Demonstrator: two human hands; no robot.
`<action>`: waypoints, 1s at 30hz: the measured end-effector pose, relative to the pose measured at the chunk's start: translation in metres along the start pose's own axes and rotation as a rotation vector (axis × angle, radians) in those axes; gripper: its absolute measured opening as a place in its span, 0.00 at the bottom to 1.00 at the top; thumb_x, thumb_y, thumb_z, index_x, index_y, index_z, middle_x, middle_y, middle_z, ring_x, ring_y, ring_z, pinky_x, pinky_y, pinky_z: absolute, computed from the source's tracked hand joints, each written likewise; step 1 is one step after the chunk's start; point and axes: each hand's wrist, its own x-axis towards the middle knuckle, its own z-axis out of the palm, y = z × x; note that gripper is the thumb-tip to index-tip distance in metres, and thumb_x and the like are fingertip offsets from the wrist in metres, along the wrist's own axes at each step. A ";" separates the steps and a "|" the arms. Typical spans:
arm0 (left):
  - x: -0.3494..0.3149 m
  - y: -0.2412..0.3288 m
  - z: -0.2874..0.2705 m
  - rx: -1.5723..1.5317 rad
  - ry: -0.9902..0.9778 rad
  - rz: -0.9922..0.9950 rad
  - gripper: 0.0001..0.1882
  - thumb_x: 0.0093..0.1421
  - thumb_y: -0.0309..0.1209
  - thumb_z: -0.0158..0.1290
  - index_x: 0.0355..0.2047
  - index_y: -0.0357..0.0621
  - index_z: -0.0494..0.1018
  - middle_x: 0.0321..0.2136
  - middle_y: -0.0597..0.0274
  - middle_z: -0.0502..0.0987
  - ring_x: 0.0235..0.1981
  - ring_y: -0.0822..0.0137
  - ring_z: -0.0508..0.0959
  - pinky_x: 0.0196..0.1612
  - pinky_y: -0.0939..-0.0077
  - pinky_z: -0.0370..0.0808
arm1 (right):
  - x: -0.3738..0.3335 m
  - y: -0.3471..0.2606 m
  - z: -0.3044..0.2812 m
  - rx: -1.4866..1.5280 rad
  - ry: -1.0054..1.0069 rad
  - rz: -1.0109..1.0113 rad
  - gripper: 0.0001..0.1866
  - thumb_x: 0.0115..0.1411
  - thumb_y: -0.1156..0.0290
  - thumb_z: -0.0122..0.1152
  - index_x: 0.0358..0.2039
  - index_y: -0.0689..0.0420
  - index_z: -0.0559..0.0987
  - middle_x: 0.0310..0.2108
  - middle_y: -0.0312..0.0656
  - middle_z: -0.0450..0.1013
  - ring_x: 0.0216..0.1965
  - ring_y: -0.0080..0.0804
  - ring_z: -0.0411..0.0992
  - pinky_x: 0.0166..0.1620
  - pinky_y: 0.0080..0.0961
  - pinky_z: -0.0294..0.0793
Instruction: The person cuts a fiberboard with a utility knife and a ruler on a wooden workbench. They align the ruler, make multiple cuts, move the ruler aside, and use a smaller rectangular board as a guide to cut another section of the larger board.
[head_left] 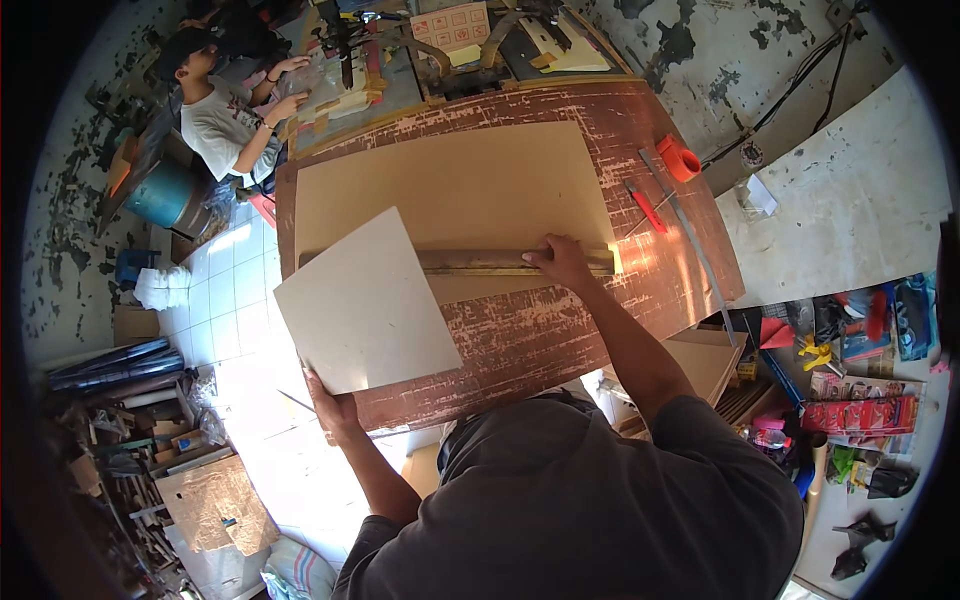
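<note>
A flat off-white board [370,305] is tilted over the near left part of the worktable, and my left hand [330,403] grips it at its lower left corner. Under its far part lies a large tan cardboard sheet [450,185], flat on the table. Across this sheet runs a long, narrow brown bar [470,260]; the off-white board hides part of its left half. My right hand [562,262] is closed on the bar toward its right end, thumb on the near side.
On the scuffed red-brown worktable [510,345], a red cutter knife [648,207], a long metal ruler [700,240] and an orange-red ring-shaped thing [679,158] lie at the right. Another person [230,130] works at the far left by a bench with clamp-like arms. Scrap material [130,470] fills the lower left.
</note>
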 end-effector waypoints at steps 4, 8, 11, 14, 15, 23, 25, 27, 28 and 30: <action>-0.003 0.011 0.017 0.022 0.026 -0.040 0.29 0.75 0.42 0.44 0.68 0.37 0.59 0.61 0.51 0.70 0.61 0.57 0.71 0.62 0.59 0.72 | -0.006 0.012 0.005 0.014 0.018 -0.024 0.27 0.49 0.48 0.77 0.33 0.60 0.77 0.29 0.46 0.76 0.33 0.41 0.77 0.40 0.38 0.76; 0.014 0.022 0.015 0.111 -0.008 -0.029 0.26 0.75 0.41 0.45 0.64 0.34 0.64 0.55 0.51 0.75 0.55 0.60 0.76 0.59 0.64 0.75 | 0.012 0.019 0.007 -0.017 0.004 0.044 0.26 0.49 0.49 0.78 0.32 0.58 0.78 0.28 0.44 0.76 0.33 0.42 0.76 0.40 0.40 0.76; 0.024 0.027 0.004 0.157 -0.029 0.011 0.24 0.75 0.41 0.45 0.61 0.33 0.67 0.52 0.53 0.77 0.51 0.61 0.78 0.56 0.66 0.76 | 0.022 0.008 0.004 -0.028 -0.029 0.048 0.24 0.49 0.52 0.78 0.34 0.57 0.78 0.30 0.44 0.76 0.36 0.42 0.75 0.42 0.40 0.75; 0.027 0.028 -0.002 0.178 -0.002 0.015 0.24 0.75 0.42 0.45 0.59 0.33 0.68 0.52 0.54 0.77 0.50 0.62 0.78 0.55 0.67 0.76 | 0.025 0.010 0.003 -0.049 0.025 -0.040 0.24 0.49 0.53 0.79 0.36 0.56 0.78 0.33 0.44 0.75 0.40 0.42 0.73 0.45 0.39 0.73; 0.027 0.028 -0.003 0.178 0.015 0.013 0.24 0.75 0.43 0.45 0.59 0.33 0.68 0.52 0.54 0.77 0.50 0.62 0.78 0.55 0.67 0.77 | 0.023 0.011 0.003 -0.047 0.022 -0.035 0.24 0.49 0.53 0.79 0.36 0.56 0.78 0.33 0.44 0.75 0.40 0.42 0.73 0.45 0.39 0.73; 0.019 0.022 -0.028 0.263 -0.017 0.119 0.27 0.75 0.46 0.44 0.63 0.37 0.65 0.59 0.57 0.72 0.58 0.62 0.73 0.61 0.63 0.72 | 0.007 0.008 0.009 -0.087 0.079 -0.030 0.24 0.48 0.53 0.79 0.34 0.57 0.77 0.32 0.43 0.75 0.38 0.41 0.74 0.46 0.40 0.73; 0.019 0.017 -0.026 0.433 -0.016 0.180 0.27 0.75 0.46 0.43 0.64 0.38 0.64 0.60 0.57 0.71 0.60 0.62 0.72 0.62 0.63 0.70 | -0.002 0.005 0.009 -0.052 0.073 0.022 0.24 0.48 0.52 0.79 0.31 0.57 0.77 0.29 0.42 0.75 0.36 0.40 0.74 0.46 0.40 0.72; 0.023 0.015 -0.032 0.042 -0.025 0.087 0.27 0.75 0.46 0.42 0.65 0.39 0.64 0.60 0.57 0.70 0.61 0.61 0.71 0.63 0.61 0.69 | -0.011 -0.001 0.011 -0.009 0.066 0.067 0.25 0.47 0.50 0.79 0.29 0.57 0.77 0.26 0.41 0.75 0.33 0.40 0.74 0.45 0.40 0.71; 0.024 0.013 -0.035 0.038 -0.027 0.086 0.27 0.75 0.46 0.42 0.65 0.39 0.64 0.60 0.57 0.70 0.61 0.61 0.71 0.63 0.61 0.69 | -0.016 -0.003 0.011 -0.040 0.063 0.081 0.26 0.47 0.47 0.79 0.28 0.57 0.77 0.25 0.40 0.74 0.31 0.39 0.74 0.44 0.39 0.69; 0.025 0.010 -0.035 0.259 -0.046 0.161 0.28 0.75 0.47 0.43 0.65 0.38 0.63 0.60 0.57 0.71 0.61 0.61 0.70 0.64 0.61 0.68 | -0.023 -0.008 0.011 -0.077 0.059 0.096 0.28 0.47 0.45 0.78 0.26 0.57 0.76 0.23 0.39 0.74 0.29 0.38 0.74 0.43 0.39 0.68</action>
